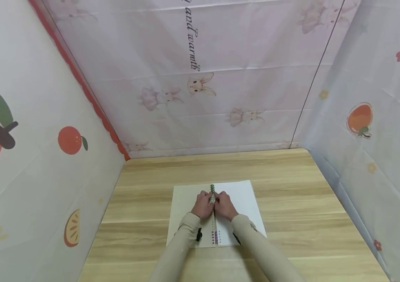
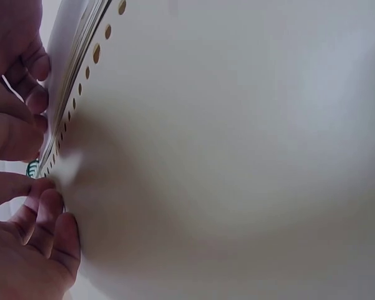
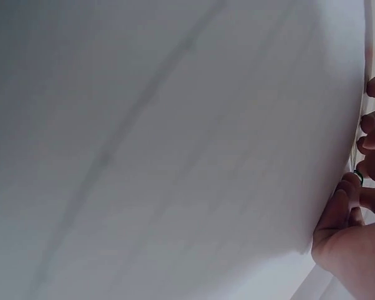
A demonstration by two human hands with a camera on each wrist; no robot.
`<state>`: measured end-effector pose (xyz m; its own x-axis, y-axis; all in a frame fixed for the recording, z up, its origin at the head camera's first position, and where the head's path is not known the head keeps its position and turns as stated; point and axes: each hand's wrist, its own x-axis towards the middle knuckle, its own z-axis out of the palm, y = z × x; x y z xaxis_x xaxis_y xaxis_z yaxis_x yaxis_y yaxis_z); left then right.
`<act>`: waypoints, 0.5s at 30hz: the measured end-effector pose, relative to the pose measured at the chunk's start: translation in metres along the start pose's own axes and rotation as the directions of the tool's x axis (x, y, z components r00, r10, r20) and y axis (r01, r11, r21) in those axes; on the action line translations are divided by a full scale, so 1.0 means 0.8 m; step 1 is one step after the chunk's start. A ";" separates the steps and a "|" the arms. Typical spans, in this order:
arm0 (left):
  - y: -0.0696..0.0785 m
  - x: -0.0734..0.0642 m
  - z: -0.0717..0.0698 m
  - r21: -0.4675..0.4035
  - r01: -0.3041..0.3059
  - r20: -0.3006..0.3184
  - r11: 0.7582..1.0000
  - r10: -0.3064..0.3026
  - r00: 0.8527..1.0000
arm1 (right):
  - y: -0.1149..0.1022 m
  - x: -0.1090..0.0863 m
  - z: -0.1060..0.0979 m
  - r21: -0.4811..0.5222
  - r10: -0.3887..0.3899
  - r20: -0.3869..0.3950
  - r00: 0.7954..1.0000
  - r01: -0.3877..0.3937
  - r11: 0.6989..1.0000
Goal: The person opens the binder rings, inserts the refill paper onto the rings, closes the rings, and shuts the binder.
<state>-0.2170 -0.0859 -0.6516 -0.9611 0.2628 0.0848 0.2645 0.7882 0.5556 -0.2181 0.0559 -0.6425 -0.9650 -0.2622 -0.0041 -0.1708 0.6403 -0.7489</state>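
An open spiral notebook (image 1: 189, 231) lies on the table, with a cream left side and a white right page (image 1: 244, 199). A green coil (image 1: 212, 188) shows at the top of its spine; lower down, the punched holes (image 2: 97, 53) along the edges stand bare. My left hand (image 1: 203, 205) and right hand (image 1: 224, 205) meet over the upper spine, fingers curled in at the coil and page edges. In the left wrist view, the coil peeks out between both hands' fingertips. Those fingers partly hide what each one pinches.
The notebook rests on a wood-grain table (image 1: 143, 203). Printed fabric walls stand behind it and on both sides, the back one (image 1: 256, 86) meeting the table's far edge. A small purple patch (image 1: 216, 237) shows between the pages near the spine's lower end.
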 end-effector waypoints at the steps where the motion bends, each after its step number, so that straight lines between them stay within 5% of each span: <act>1: -0.002 0.001 0.001 0.004 -0.003 0.002 1.000 0.003 1.000 | 0.000 0.001 0.000 0.003 0.002 0.003 1.000 -0.002 1.000; 15: -0.003 -0.003 -0.014 -0.025 0.044 0.076 0.999 -0.042 0.996 | 0.000 -0.001 -0.009 0.012 0.032 -0.002 0.999 -0.032 0.999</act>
<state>-0.2164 -0.0950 -0.6436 -0.9626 0.2708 -0.0017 0.2197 0.7847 0.5797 -0.2190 0.0612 -0.6378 -0.9703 -0.2403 -0.0270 -0.1373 0.6395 -0.7565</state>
